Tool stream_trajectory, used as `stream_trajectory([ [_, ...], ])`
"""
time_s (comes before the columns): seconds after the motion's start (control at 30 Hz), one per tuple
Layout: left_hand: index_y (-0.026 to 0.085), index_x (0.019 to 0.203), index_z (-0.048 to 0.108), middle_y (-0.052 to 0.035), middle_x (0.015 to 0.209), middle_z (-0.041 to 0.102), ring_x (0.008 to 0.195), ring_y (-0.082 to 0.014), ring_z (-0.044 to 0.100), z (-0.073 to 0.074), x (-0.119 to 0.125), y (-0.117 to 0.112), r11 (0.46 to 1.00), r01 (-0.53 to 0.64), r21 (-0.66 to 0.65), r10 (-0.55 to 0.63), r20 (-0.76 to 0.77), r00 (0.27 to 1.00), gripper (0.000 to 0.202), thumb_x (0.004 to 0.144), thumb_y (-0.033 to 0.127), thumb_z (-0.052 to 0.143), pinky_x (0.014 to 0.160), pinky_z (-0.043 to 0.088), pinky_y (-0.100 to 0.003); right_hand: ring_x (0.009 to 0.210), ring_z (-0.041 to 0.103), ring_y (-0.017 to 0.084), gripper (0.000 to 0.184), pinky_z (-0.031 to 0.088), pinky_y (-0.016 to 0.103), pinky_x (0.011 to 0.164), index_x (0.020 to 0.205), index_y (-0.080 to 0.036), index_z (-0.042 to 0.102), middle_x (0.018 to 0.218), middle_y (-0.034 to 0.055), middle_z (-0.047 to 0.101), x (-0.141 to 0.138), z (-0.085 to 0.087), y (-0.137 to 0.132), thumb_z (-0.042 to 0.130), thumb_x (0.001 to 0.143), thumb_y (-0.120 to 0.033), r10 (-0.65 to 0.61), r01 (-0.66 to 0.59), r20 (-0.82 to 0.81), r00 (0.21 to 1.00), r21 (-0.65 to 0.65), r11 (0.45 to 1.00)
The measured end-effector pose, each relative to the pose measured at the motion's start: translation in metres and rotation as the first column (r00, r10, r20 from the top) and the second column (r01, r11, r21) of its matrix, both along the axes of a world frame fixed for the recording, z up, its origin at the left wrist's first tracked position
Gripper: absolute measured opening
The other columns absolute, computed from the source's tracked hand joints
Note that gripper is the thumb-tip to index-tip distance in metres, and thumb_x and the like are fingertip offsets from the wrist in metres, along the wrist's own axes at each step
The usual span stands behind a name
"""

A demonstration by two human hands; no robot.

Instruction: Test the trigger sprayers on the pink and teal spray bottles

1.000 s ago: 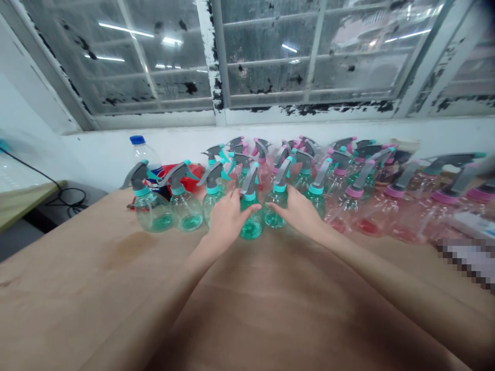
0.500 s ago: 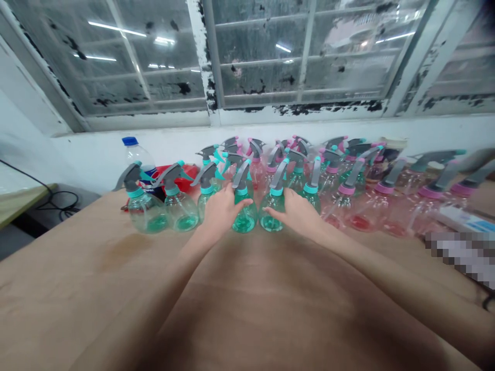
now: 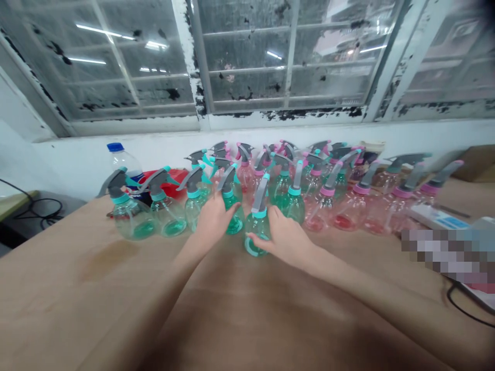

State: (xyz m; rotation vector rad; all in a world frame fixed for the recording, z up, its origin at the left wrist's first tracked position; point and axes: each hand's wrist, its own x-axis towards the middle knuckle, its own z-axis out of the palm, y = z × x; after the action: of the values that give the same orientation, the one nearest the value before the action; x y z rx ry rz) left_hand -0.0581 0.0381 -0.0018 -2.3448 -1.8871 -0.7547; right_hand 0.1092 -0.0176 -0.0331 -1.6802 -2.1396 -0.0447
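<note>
My right hand (image 3: pixel 284 232) is closed around a green spray bottle (image 3: pixel 257 226) with a turquoise collar and grey trigger head. This bottle stands nearer to me than the row behind it. My left hand (image 3: pixel 216 216) is wrapped round the side of another green spray bottle (image 3: pixel 234 224) in the front row; its far fingers are hidden. More green bottles, such as the one at the far left (image 3: pixel 133 224), stand left of my hands. Pink spray bottles (image 3: pixel 346 216) with pink collars continue the row to the right.
Further spray bottles stand behind, against the white wall. A blue-capped plastic bottle (image 3: pixel 124 162) and a red container (image 3: pixel 172 185) are at the back left. A white box (image 3: pixel 439 216) and a dark cable (image 3: pixel 464 312) lie on the right of the brown tabletop (image 3: pixel 116 304).
My right hand has drawn its green spray bottle toward me, out of the row. My left hand remains at its bottle. The view has shifted slightly to the right.
</note>
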Motion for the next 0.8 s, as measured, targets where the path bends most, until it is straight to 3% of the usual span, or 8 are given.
stream_trajectory([
  [0.23,0.006,0.143,0.031,-0.0250,0.142,0.046,0.134,-0.0345,0.044,-0.006,-0.010,-0.016,0.999,0.047,0.020,-0.049,0.113,0.992,0.065,0.090,0.036,0.055,0.106,0.040,-0.047,0.074,0.068,0.029,0.054,0.048,0.034,0.054,0.115,-0.004,0.052,0.094,0.0154,0.063,0.005,-0.003,-0.023,0.055,0.087,-0.051,0.059,-0.059,0.024,0.998,0.029,0.998],
  [0.43,0.014,0.147,0.028,-0.0194,0.141,0.048,0.129,-0.0333,0.050,-0.014,-0.022,-0.046,0.987,0.136,-0.082,-0.120,0.173,0.978,0.071,0.089,0.047,0.052,0.101,0.046,-0.048,0.067,0.067,0.026,0.054,0.045,0.031,0.046,0.113,-0.007,0.054,0.089,0.0135,0.062,0.010,-0.014,-0.030,0.052,0.087,-0.054,0.096,-0.098,0.019,0.995,0.166,0.981],
  [0.53,0.016,0.150,0.026,-0.0171,0.152,0.038,0.138,-0.0321,0.040,-0.014,-0.018,-0.058,0.940,0.269,-0.210,-0.201,0.293,0.935,0.079,0.084,0.048,0.057,0.108,0.040,-0.049,0.069,0.067,0.027,0.054,0.046,0.031,0.046,0.113,-0.008,0.053,0.093,0.0152,0.062,0.013,-0.020,-0.032,0.051,0.086,-0.055,0.127,-0.118,-0.024,0.992,0.221,0.968],
  [0.67,0.023,0.151,0.024,-0.0121,0.158,0.031,0.143,-0.0305,0.032,-0.001,-0.002,-0.068,0.832,0.453,-0.319,-0.307,0.416,0.856,0.088,0.077,0.040,0.068,0.114,0.034,-0.049,0.070,0.067,0.027,0.056,0.049,0.034,0.048,0.119,-0.007,0.050,0.100,0.0172,0.063,0.022,-0.022,-0.036,0.053,0.084,-0.050,0.194,-0.173,-0.099,0.976,0.193,0.966],
  [0.8,0.027,0.149,0.027,-0.0123,0.153,0.039,0.137,-0.0324,0.042,0.007,0.024,-0.068,0.779,0.534,-0.327,-0.341,0.493,0.800,0.088,0.075,0.037,0.074,0.109,0.039,-0.051,0.076,0.068,0.027,0.053,0.052,0.035,0.053,0.119,-0.012,0.052,0.105,0.0150,0.063,0.033,-0.018,-0.042,0.055,0.083,-0.051,0.241,-0.221,-0.167,0.956,0.129,0.967],
])
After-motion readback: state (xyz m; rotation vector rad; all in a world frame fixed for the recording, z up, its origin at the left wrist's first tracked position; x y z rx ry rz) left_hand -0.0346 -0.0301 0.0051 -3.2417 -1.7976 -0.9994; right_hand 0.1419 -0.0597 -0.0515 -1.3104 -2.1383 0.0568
